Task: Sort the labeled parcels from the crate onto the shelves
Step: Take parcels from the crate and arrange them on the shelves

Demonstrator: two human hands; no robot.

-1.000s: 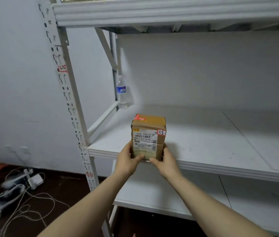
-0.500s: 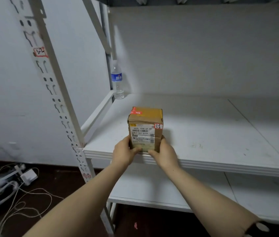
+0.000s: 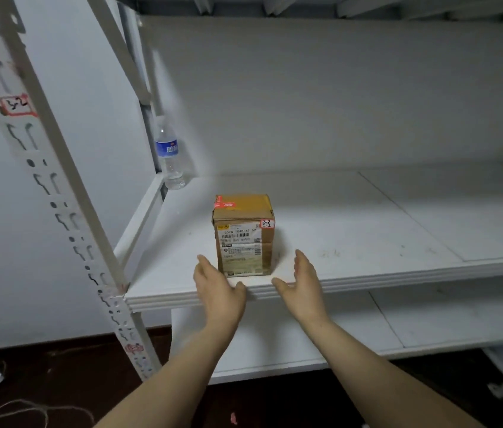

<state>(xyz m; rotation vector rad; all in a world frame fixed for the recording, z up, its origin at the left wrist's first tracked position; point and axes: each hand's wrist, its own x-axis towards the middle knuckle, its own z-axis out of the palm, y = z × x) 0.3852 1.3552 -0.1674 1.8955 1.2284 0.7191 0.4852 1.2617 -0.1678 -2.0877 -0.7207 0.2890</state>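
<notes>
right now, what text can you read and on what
"3-2": red-edged sticker on the white steel shelf post
"5020 1098 69 69": white shipping label on the brown cardboard parcel
"3-2", lower line unclear: corner sticker on that parcel
Too blurred: blue label on the clear plastic bottle; lower post sticker

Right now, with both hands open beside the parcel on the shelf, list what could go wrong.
1. The parcel stands tall near the front edge of the shelf; a brush from the left hand or right hand could tip it off.
2. Its handwritten tag seems to match the post tag, but the lower line is hard to read, so the slot may be wrong.
</notes>
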